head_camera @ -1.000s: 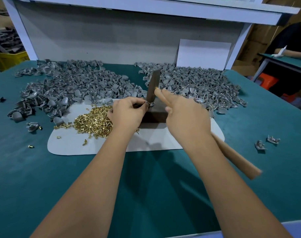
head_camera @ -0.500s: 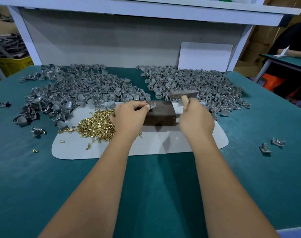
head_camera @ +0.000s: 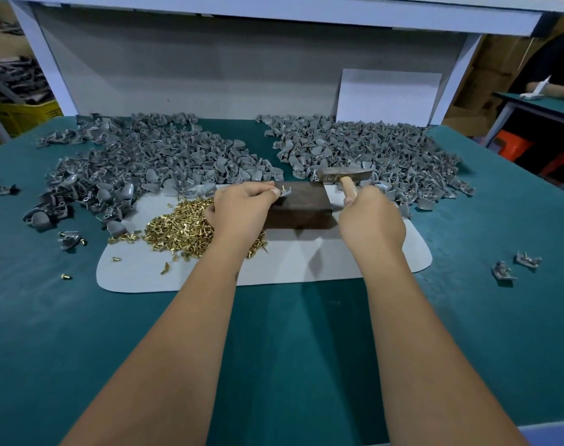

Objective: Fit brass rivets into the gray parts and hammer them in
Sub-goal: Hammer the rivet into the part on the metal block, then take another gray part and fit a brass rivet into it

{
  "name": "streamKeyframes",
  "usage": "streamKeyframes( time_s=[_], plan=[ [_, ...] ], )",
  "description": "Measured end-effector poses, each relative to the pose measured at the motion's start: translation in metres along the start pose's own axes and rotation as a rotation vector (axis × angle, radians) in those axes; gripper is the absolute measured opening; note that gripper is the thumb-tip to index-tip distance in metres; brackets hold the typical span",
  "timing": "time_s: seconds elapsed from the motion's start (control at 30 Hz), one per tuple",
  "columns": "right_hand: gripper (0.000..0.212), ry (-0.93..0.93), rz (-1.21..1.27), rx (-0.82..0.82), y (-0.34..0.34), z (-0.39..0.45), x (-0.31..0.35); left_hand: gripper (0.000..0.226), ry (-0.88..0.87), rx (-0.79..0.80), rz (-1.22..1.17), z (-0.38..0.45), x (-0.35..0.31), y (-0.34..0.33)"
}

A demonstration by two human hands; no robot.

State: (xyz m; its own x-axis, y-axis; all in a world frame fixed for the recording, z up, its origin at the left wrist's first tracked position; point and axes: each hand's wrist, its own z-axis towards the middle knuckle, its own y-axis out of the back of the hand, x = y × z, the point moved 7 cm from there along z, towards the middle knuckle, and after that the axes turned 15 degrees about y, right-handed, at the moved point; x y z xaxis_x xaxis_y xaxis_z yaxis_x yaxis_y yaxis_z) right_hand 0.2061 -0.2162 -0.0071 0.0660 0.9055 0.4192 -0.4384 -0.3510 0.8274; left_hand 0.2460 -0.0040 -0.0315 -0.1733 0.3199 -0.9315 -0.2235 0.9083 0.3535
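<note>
Far left of the green table (head_camera: 65, 333): a few stray gray parts and loose rivets near its left edge. Left gray pile (head_camera: 139, 162) runs along the table's back-left, likely the unworked stock, within the left hand's reach. Pale mat (head_camera: 290, 265) sits at table centre, brass rivet heap (head_camera: 181, 226) on its left half, close to the picking hand.

Left hand (head_camera: 242, 210) rests over the heap's right edge, forearm straight in from the near edge, fingers curled, thumb and fingertips pinching a gray part (head_camera: 285, 192) down on the back-left corner of the dark block (head_camera: 298, 207). A brass rivet (head_camera: 283, 188) stands up out of the part, not yet driven. Block serves as an anvil; the pinch keeps the part steady for the blow.

Right hand (head_camera: 370, 220) closed around the wooden handle right up by the hammer head (head_camera: 343, 176), wrist cocked; choked-up grip suits short taps. Head lies sideways just beyond the block's back-right corner, not over the rivet.

Right gray pile (head_camera: 370, 152) at back-right. Two separate gray parts (head_camera: 515, 265) near the right edge.
</note>
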Motion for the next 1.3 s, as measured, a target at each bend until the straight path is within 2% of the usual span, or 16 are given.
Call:
streamKeyframes(
  time_s=[0.17, 0.37, 0.47, 0.57, 0.67, 0.7, 0.77, 0.87, 1.0, 1.2, 1.3],
  plan=[
    [0.02, -0.025, 0.039, -0.007, 0.001, -0.002, -0.002, 0.042, 0.004, -0.002, 0.01, -0.001, -0.001, 0.0],
    [0.021, -0.042, 0.012, 0.003, -0.001, 0.001, -0.005, 0.025, -0.04, -0.012, 0.055, 0.001, -0.001, -0.002],
    [0.016, -0.037, -0.055, 0.037, -0.001, 0.001, -0.009, 0.014, -0.069, -0.049, 0.153, 0.0, -0.002, -0.002],
    [0.016, -0.033, -0.122, 0.067, 0.002, -0.001, -0.011, 0.015, -0.081, -0.05, 0.17, 0.001, -0.003, -0.002],
    [0.023, 0.045, -0.349, -0.043, 0.014, -0.001, 0.0, 0.019, -0.09, -0.052, 0.17, 0.0, -0.003, -0.002],
    [0.022, 0.105, -0.33, -0.118, 0.017, 0.001, 0.009, 0.02, -0.095, -0.055, 0.17, 0.0, -0.004, -0.002],
    [0.02, 0.251, -0.085, -0.173, 0.013, 0.006, 0.033, 0.022, -0.105, -0.068, 0.16, -0.001, -0.004, -0.001],
    [0.017, 0.372, 0.322, -0.036, -0.01, 0.011, 0.066, 0.023, -0.12, -0.092, 0.156, -0.002, -0.006, 0.001],
    [0.012, 0.363, 0.373, 0.051, -0.028, 0.019, 0.072, 0.023, -0.131, -0.097, 0.17, -0.002, -0.007, -0.001],
    [0.014, 0.351, 0.392, -0.009, -0.032, 0.019, 0.067, 0.008, -0.119, -0.094, 0.19, -0.001, -0.004, -0.003],
    [0.013, 0.334, 0.39, -0.042, -0.033, 0.018, 0.067, 0.011, -0.137, -0.1, 0.222, -0.001, -0.006, -0.003]
  ],
)
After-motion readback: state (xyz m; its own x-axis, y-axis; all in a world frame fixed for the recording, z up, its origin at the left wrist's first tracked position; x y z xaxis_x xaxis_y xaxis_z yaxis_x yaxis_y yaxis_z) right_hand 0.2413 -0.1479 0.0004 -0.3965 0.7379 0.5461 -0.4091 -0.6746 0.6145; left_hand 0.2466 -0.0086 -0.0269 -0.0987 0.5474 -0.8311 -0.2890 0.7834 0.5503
